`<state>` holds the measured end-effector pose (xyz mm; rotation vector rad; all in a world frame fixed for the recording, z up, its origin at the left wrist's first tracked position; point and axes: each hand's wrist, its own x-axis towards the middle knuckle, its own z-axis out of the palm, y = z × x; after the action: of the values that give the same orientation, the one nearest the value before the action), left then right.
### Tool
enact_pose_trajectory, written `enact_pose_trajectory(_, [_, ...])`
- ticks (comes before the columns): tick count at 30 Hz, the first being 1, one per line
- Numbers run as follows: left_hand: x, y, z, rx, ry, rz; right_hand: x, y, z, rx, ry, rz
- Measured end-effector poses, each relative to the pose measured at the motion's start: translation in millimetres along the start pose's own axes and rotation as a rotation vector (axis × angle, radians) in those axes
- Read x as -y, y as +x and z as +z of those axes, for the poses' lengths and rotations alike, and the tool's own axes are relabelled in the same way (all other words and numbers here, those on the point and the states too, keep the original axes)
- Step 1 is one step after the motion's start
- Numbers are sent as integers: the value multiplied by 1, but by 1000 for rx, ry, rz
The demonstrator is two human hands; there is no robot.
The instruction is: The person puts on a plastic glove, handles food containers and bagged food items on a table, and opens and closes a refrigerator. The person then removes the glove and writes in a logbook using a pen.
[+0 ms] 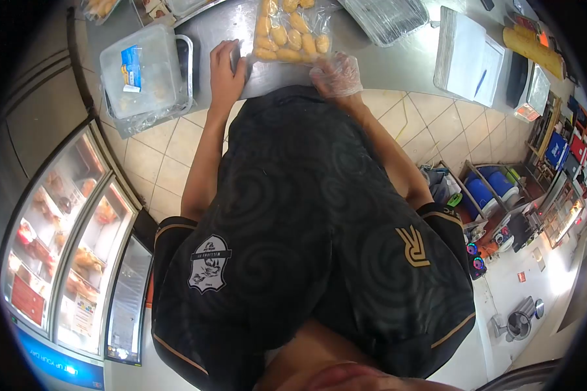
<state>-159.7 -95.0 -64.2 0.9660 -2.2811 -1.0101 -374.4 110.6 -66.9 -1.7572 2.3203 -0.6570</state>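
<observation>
A clear plastic bag of yellowish-brown oblong pieces (pixel 292 36) lies on the metal table (pixel 398 72) at the top centre. My left hand (pixel 227 70) is bare and rests at the table's edge, left of the bag, its fingers apart and nothing in it. My right hand (pixel 337 73) wears a thin clear plastic glove and is at the bag's lower right corner. Its fingers are bent together there; the glove's folds hide what lies between them.
Left on the table stands a lidded clear container (pixel 140 68) with a blue label. A wrapped tray (pixel 388 19) sits right of the bag. Farther right are an open notebook (pixel 469 58) with a pen (pixel 481 83) and a yellow roll (pixel 533 52). Lit display fridges (pixel 78 241) stand left.
</observation>
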Motion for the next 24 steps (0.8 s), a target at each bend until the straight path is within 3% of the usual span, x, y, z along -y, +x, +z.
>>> enact_pose_trajectory(2, [1, -3, -1, -13, -1, -19, 4, 4, -2, -75, -28, -51])
enact_pose_trajectory(8, [6, -10, -5, -38, 2, -23, 30, 31, -23, -2, -211, -6])
enact_pose_trajectory(11, [7, -14, -12, -62, 12, -41, 9, 23, 9, 60, -30, -44])
enact_pose_trajectory(14, [12, -20, -17, -72, 24, -67, 39, 37, -13, 34, 21, -28])
enact_pose_trajectory(17, [13, -26, -20, -91, 23, -82, 36, 43, 0, 160, -49, -6])
enact_pose_trajectory(20, [12, -33, -27, -102, 22, -99, 41, 51, -16, 244, -267, -163])
enact_pose_trajectory(23, [15, -40, -31, -104, 32, -112, 42, 57, -14, 96, -215, -141])
enact_pose_trajectory(24, [16, -44, -31, -104, 37, -116, 44, 60, -15, 151, -252, -121])
